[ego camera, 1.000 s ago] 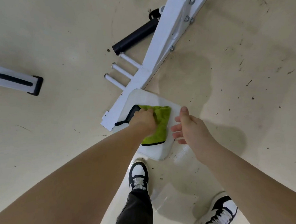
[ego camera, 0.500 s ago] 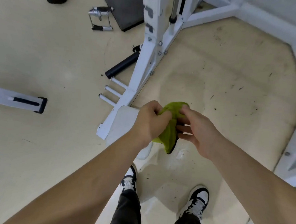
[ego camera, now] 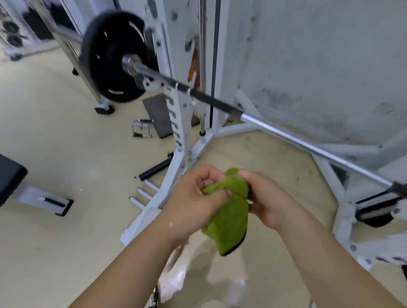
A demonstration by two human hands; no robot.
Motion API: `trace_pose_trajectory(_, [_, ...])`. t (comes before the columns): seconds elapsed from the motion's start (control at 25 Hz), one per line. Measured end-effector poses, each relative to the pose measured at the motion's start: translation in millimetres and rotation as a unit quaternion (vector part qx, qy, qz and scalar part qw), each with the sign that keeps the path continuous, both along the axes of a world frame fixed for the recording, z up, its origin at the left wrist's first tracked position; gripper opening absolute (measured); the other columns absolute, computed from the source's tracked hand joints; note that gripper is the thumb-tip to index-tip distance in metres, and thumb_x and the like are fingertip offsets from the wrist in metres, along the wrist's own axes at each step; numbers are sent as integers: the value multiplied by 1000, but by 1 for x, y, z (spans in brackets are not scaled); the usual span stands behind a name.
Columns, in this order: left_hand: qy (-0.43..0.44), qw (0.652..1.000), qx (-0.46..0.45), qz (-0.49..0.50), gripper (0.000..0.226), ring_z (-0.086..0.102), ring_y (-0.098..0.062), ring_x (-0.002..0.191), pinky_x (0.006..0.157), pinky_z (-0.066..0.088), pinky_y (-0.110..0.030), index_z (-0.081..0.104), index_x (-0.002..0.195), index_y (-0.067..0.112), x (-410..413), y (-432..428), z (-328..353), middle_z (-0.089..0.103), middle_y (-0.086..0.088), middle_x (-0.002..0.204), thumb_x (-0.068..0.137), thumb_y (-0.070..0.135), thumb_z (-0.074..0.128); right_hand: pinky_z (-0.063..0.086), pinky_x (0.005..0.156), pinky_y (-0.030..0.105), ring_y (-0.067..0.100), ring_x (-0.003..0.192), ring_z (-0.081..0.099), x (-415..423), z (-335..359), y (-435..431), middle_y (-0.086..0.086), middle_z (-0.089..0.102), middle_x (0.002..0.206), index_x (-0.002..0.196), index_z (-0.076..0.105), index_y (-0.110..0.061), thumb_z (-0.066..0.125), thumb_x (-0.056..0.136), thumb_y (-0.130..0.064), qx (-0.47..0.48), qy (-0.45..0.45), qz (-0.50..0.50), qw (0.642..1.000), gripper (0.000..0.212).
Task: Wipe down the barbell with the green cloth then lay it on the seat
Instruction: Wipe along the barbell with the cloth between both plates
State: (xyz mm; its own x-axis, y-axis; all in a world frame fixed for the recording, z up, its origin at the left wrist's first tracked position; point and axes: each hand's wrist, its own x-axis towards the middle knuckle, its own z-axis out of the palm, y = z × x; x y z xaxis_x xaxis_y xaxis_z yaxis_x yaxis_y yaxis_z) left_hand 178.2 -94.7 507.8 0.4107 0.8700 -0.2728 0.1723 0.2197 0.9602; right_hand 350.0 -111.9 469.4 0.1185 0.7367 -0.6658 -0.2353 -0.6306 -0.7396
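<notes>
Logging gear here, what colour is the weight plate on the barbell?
Black. The weight plate shows best in the head view, though blurred.

The barbell (ego camera: 294, 140) runs off the right edge, its plate (ego camera: 113, 55) blurred.

Bright even light, faint shadows, motion blur (worst on the weight plate (ego camera: 113, 55)), wide-angle bending at edges

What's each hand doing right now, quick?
Left hand: fingers curled round the green cloth, gripping it.
Right hand: also gripping the green cloth, at its upper edge.
</notes>
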Motion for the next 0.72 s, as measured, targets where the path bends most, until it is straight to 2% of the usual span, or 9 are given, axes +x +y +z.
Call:
trace_pose_trajectory(0.08, [0, 995, 38, 94, 10, 67, -14, 69, 61, 54, -29, 70, 88, 14, 8, -7, 25, 72, -5, 75, 87, 5, 74, 49, 74, 34, 17, 81, 65, 14, 35, -10, -3, 69, 84, 77, 76, -25, 63, 85, -32, 48, -7, 3, 999, 17])
trace_pose_trajectory(0.16, [-3, 988, 35, 151, 9, 69, -13, 76, 66, 57, -28, 71, 92, 22, 16, -7, 37, 76, -3, 86, 89, 15, 76, 53, 81, 36, 21, 87, 69, 22, 62, -14, 0, 75, 92, 88, 80, -22, 64, 78, -38, 79, -26, 19, 996, 25])
trace_pose_trajectory(0.24, [-14, 991, 6, 132, 12, 73, -13, 88, 71, 57, -27, 71, 100, 30, 24, -2, 42, 77, 3, 94, 90, 25, 76, 55, 97, 41, 25, 104, 73, 27, 84, -6, 5, 78, 109, 105, 78, -14, 65, 77, -40, 123, -40, 45, 991, 40])
trace_pose_trajectory(0.32, [-17, 996, -20, 82, 18, 72, -10, 99, 76, 55, -24, 70, 111, 39, 29, 9, 43, 77, 9, 105, 93, 33, 72, 53, 105, 49, 30, 113, 71, 31, 94, 11, 12, 77, 115, 112, 75, -11, 63, 90, -33, 153, -46, 51, 986, 34])
trace_pose_trajectory(0.44, [-78, 995, -64, 27, 31, 71, -9, 108, 87, 57, -30, 67, 121, 46, 28, 47, 38, 75, 11, 117, 92, 39, 71, 53, 104, 48, 29, 113, 71, 32, 102, 53, 13, 75, 116, 112, 74, -11, 61, 99, -31, 151, -54, 48, 986, 27])
trace_pose_trajectory(0.52, [-103, 990, -88, 37, 30, 72, -17, 110, 93, 58, -40, 69, 124, 39, 29, 81, 25, 76, 3, 118, 95, 30, 71, 57, 93, 39, 20, 106, 73, 32, 101, 91, 6, 78, 113, 110, 76, -19, 60, 101, -39, 133, -90, 77, 984, 28])
trace_pose_trajectory(0.6, [-100, 987, -82, 91, 22, 74, -21, 107, 93, 59, -41, 72, 118, 30, 33, 121, 7, 78, -2, 111, 97, 22, 69, 55, 84, 29, 8, 99, 72, 30, 98, 135, -5, 79, 108, 110, 78, -26, 57, 99, -53, 120, -146, 112, 976, 36])
trace_pose_trajectory(0.64, [-95, 984, -80, 127, 19, 75, -22, 104, 90, 60, -40, 73, 114, 27, 36, 147, -1, 79, -2, 106, 97, 21, 69, 55, 83, 26, 6, 96, 71, 30, 93, 163, -6, 79, 107, 109, 79, -24, 56, 98, -57, 124, -182, 122, 968, 42])
trace_pose_trajectory(0.72, [-79, 974, -74, 200, 13, 76, -20, 97, 83, 62, -38, 74, 109, 26, 36, 198, -13, 80, 1, 98, 96, 23, 70, 57, 87, 31, 11, 89, 70, 28, 88, 218, 2, 79, 104, 105, 78, -14, 57, 99, -55, 139, -239, 117, 954, 46])
